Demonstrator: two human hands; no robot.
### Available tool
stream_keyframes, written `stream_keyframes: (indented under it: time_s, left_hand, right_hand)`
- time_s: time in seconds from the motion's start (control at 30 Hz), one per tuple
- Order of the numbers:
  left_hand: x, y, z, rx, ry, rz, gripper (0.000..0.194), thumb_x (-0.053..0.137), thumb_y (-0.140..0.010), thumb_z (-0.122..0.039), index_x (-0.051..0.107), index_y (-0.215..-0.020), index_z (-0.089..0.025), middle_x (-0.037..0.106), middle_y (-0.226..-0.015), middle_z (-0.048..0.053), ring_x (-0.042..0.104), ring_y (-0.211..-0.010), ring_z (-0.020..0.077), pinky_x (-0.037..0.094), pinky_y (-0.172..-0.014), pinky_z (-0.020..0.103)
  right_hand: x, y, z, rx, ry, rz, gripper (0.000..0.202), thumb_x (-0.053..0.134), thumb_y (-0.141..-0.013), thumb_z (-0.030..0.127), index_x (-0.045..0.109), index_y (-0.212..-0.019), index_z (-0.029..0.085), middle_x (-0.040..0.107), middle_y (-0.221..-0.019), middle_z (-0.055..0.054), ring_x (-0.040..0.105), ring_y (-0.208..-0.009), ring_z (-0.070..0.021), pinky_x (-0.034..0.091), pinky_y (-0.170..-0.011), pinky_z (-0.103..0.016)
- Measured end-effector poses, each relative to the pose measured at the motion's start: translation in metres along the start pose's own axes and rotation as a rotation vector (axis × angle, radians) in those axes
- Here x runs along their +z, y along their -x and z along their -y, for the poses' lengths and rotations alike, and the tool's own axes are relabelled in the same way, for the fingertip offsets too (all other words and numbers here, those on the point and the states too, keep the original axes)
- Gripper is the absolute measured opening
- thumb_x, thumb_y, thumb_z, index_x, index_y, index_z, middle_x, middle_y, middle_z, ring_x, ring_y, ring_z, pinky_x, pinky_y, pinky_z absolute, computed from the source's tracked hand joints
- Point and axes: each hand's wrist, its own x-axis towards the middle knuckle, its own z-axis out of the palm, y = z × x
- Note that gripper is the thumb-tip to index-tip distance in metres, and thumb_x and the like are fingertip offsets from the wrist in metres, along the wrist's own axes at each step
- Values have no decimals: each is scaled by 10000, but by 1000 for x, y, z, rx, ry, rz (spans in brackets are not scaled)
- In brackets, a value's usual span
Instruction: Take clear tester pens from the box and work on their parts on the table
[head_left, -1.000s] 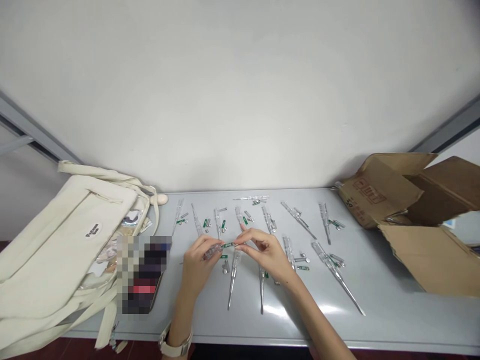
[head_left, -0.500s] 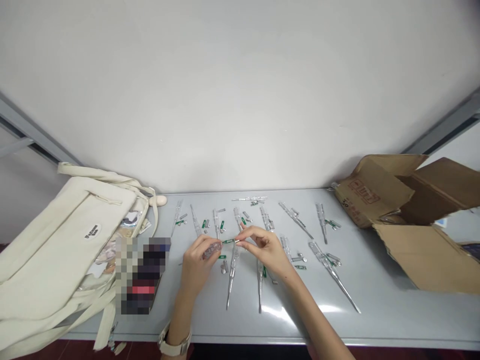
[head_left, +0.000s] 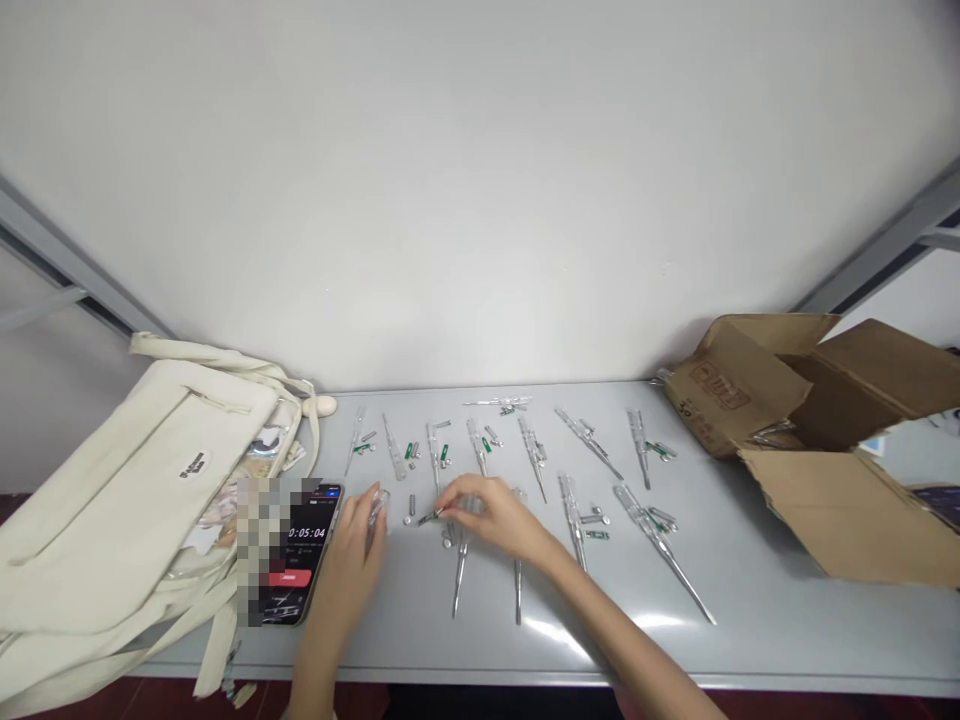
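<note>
My left hand [head_left: 358, 535] is low over the table's left part, closed around the clear handle of a voltage tester screwdriver [head_left: 381, 503]. Its blade is hidden behind the hand. Between thumb and fingertips, my right hand [head_left: 480, 510] pinches a small green circuit board [head_left: 429, 517] just above the tabletop. A small metal cylinder [head_left: 412, 504] lies beside the board. Under the right hand, another clear tester screwdriver [head_left: 460, 570] is partly covered. Several more testers, such as this one [head_left: 574, 515], lie about, each with small green boards and silver parts close by.
At the left are a cream cloth bag [head_left: 135, 500] and a phone [head_left: 307, 545] showing a timer, partly pixelated. An open cardboard box [head_left: 720, 390] stands at the right with a flap over the grey table [head_left: 750, 640]. A white wall [head_left: 480, 200] rises behind.
My hands have moved apart. The left has gone left and lower with the tester handle, and the right has brought the green board down and left to the tabletop.
</note>
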Motion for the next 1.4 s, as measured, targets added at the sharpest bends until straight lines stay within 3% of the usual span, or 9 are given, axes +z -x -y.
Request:
stream_keyframes:
  time_s: [0.1, 0.27, 0.43, 0.7, 0.87, 1.03, 1.13, 1.23, 1.4]
  left_hand:
    - [14, 4, 13, -32, 7, -14, 398, 386, -952, -338, 517, -1299, -194, 595, -1102, 106, 606, -1034, 238, 511, -890, 412]
    - [28, 0, 12, -41, 63, -53, 422, 407, -919, -305, 516, -1304, -174, 552, -1085, 115, 605, -995, 240, 517, -880, 422]
    - [25, -3, 11, -26, 47, -97, 345, 463, -882, -291, 580, -1192, -195, 586, -1036, 93, 627, -915, 236, 536, -818, 407]
    - [24, -6, 7, -32, -2, -142, 229, 504, -860, -326, 617, -1016, -204, 626, -948, 81, 639, -830, 240, 538, -745, 392]
    - [23, -8, 3, -82, -1, -108, 210, 500, -870, -366, 625, -938, -211, 640, -917, 70, 640, -784, 225, 531, -666, 342]
    - [24, -10, 4, -75, -19, -126, 213, 511, -862, -364, 632, -936, -205, 627, -911, 71, 634, -794, 228, 530, -683, 350]
    - [25, -10, 7, -58, -24, -128, 206, 525, -850, -369, 636, -907, -205, 609, -906, 68, 630, -798, 228, 527, -694, 358]
    - [24, -9, 8, -86, -44, -100, 218, 515, -863, -375, 634, -931, -206, 609, -936, 64, 627, -809, 222, 515, -683, 347]
    - [18, -9, 6, -130, -150, -43, 218, 523, -875, -382, 647, -956, -223, 629, -882, 36, 615, -724, 199, 471, -657, 321]
  right_hand:
    - [15, -11, 0, -22, 35, 117, 125, 632, -845, 141, 728, -894, 204, 725, -900, -23, 666, -845, -150, 509, -797, -275]
    - [29, -27, -6, -31, 96, 177, 165, 638, -811, 79, 728, -890, 192, 731, -868, -14, 666, -834, -145, 502, -792, -256]
    - [34, -31, -14, -74, 218, 234, 229, 619, -784, 19, 722, -887, 195, 723, -850, -5, 648, -828, -139, 493, -782, -244]
    - [38, -30, -27, -275, 430, 291, 212, 577, -829, 15, 676, -920, 179, 661, -856, -27, 593, -874, -150, 459, -842, -256]
    - [39, -29, -27, -335, 560, 248, 154, 577, -870, 74, 674, -941, 170, 609, -914, -59, 573, -901, -164, 455, -835, -259]
    - [37, -23, -21, -335, 634, 229, 151, 598, -869, 91, 657, -988, 163, 593, -960, -75, 563, -912, -181, 461, -844, -289]
    - [25, -9, -10, -289, 608, 182, 165, 592, -878, 97, 648, -1010, 177, 592, -977, -77, 571, -934, -191, 473, -834, -302]
    - [-2, 20, 5, -167, 494, 66, 143, 563, -918, 153, 651, -1015, 212, 605, -1003, -68, 591, -962, -197, 496, -818, -307]
    - [-83, 94, 26, 25, 413, -216, 174, 526, -954, 322, 680, -1022, 275, 671, -973, -51, 648, -871, -195, 524, -768, -332]
